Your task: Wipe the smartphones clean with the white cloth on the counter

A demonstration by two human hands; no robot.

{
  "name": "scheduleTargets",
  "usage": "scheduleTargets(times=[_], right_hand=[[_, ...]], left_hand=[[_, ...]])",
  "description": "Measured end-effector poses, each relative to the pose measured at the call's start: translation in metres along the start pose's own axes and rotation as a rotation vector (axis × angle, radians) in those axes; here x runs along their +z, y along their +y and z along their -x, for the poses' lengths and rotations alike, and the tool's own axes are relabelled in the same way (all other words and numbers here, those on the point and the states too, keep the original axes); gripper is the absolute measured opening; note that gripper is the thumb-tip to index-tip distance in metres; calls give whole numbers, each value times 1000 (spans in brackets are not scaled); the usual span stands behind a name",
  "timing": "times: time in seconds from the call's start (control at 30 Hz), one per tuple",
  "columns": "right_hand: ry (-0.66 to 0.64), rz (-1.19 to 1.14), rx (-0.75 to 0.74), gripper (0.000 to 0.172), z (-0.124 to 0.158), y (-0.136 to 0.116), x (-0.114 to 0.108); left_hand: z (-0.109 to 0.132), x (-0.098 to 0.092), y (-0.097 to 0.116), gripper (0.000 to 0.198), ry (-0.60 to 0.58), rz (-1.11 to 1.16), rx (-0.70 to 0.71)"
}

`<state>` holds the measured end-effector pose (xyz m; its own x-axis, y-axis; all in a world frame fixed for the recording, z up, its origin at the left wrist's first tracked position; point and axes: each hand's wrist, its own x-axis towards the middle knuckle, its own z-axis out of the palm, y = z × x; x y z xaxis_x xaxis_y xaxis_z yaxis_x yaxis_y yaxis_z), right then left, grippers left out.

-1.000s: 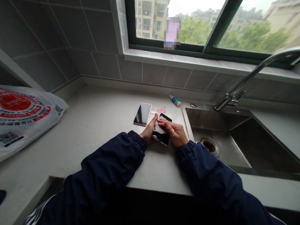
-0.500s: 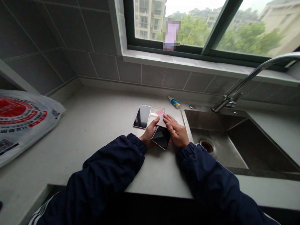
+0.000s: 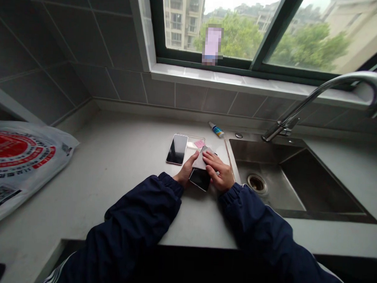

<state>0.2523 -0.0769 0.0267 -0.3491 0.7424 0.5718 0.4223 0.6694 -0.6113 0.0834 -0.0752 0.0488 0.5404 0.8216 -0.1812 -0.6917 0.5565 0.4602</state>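
The left hand (image 3: 185,171) is gripping the phone (image 3: 200,179) at its three o'clock, long axis running from one to seven. The right hand (image 3: 220,171) is resting extended fingers over the cloth (image 3: 199,162) covering the phone's twelve-o'clock end; whether they are pinching it, I cannot tell.

Pale countertop (image 3: 119,164) with a printed white plastic bag (image 3: 36,163) at left, a dark-screened phone (image 3: 177,149) mid-counter, and a small blue-and-yellow tube (image 3: 216,129) beyond it, near the back
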Motion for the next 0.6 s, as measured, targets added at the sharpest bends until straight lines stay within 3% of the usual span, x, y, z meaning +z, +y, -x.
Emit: scheduleTargets(times=[0.33, 0.6], right_hand=[[10, -50, 93, 36, -4, -3, 2], [24, -81, 67, 32, -6, 1, 0]], left_hand=[[-3, -7, -2, 47, -6, -53, 11], [-7, -8, -3, 39, 17, -62, 109]])
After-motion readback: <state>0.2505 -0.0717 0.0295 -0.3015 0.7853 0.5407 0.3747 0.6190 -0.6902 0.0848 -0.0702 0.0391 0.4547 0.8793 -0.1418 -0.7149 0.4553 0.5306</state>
